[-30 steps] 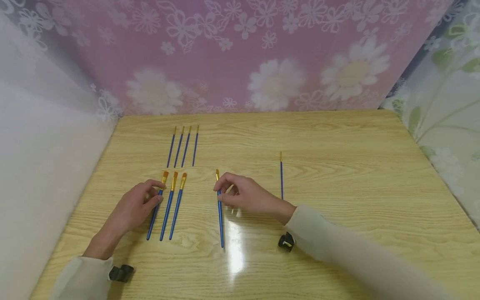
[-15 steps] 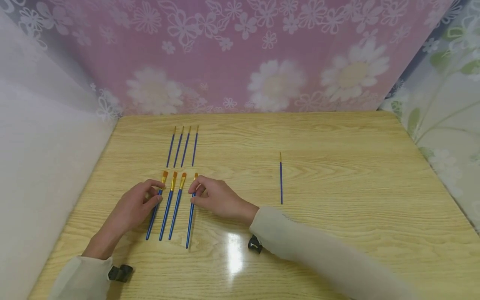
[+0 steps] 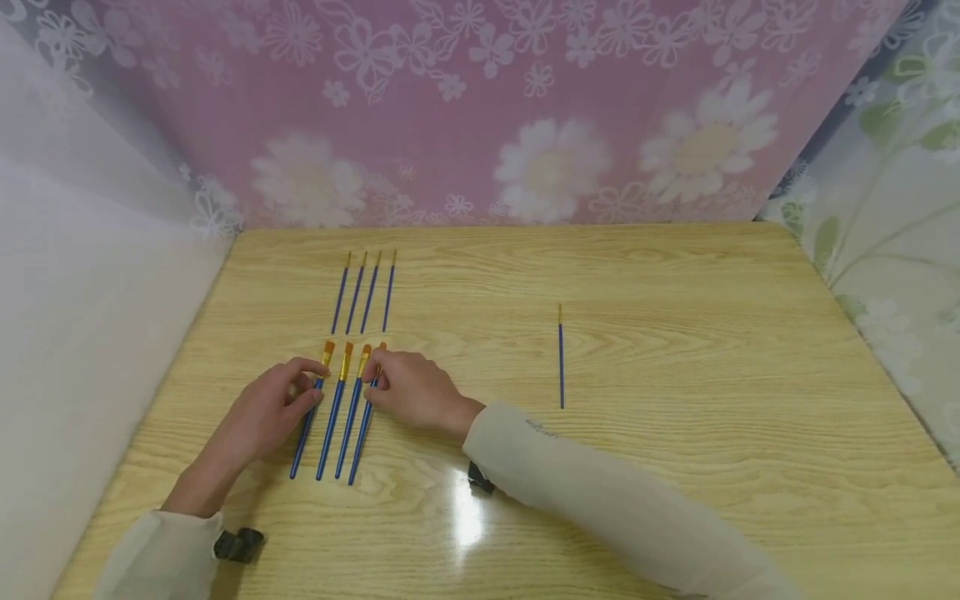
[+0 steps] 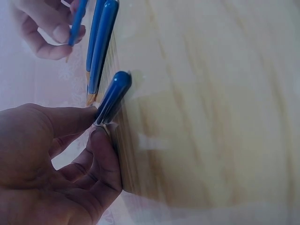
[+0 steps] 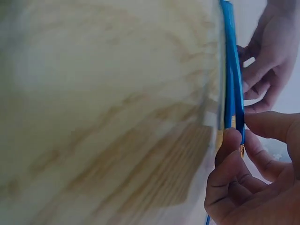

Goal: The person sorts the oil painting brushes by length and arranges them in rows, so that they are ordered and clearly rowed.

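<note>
Several thick blue paintbrushes with gold ferrules and orange bristles lie side by side at the table's left front. My left hand [image 3: 266, 408] pinches the leftmost paintbrush [image 3: 303, 437] near its ferrule; the left wrist view shows thumb and finger on either side of its handle [image 4: 114, 96]. At the right end of the row, my right hand [image 3: 416, 390] pinches another paintbrush [image 3: 360, 446] near its ferrule, partly covering its bristle end. Between the hands lie two more paintbrushes [image 3: 330, 433], bristles pointing away. In the right wrist view, the held brush's handle [image 5: 237, 84] overlaps a neighbour's.
Several thin paintbrushes [image 3: 369, 296] form a row behind the thick ones. A single thin paintbrush [image 3: 561, 362] lies apart on the right. The wooden table [image 3: 712, 375] meets a pink flowered backdrop [image 3: 450, 125] at the back and pale walls on both sides.
My right hand has moved left with its paintbrush, from well apart to close beside the row, and the brush now slants like the others. The left hand has stayed put.
</note>
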Demonstrator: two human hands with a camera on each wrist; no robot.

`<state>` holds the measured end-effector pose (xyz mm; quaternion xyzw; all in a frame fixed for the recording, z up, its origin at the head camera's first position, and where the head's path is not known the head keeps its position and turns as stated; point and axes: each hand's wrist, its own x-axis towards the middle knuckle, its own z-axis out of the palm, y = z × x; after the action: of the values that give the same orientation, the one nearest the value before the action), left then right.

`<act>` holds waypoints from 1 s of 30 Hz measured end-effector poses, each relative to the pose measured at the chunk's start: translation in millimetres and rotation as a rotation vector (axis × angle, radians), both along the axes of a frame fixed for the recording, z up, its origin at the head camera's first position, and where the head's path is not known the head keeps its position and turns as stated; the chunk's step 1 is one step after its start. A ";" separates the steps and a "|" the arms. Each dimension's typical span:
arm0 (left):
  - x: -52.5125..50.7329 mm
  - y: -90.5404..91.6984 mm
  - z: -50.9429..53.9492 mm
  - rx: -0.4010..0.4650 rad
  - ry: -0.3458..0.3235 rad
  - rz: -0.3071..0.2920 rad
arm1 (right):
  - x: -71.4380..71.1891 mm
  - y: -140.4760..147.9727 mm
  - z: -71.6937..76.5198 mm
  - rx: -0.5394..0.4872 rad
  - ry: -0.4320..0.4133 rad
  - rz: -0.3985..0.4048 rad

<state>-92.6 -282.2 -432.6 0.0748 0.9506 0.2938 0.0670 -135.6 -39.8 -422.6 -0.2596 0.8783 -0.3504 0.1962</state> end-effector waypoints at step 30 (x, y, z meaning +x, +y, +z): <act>0.1 1.2 2.9 -0.001 -0.013 0.006 | 0.9 12.0 4.0 0.027 0.063 -0.056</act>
<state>-92.5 -281.0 -429.7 0.0699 0.9504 0.2943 0.0723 -134.6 -27.7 -418.7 -0.2433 0.8956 -0.3353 0.1621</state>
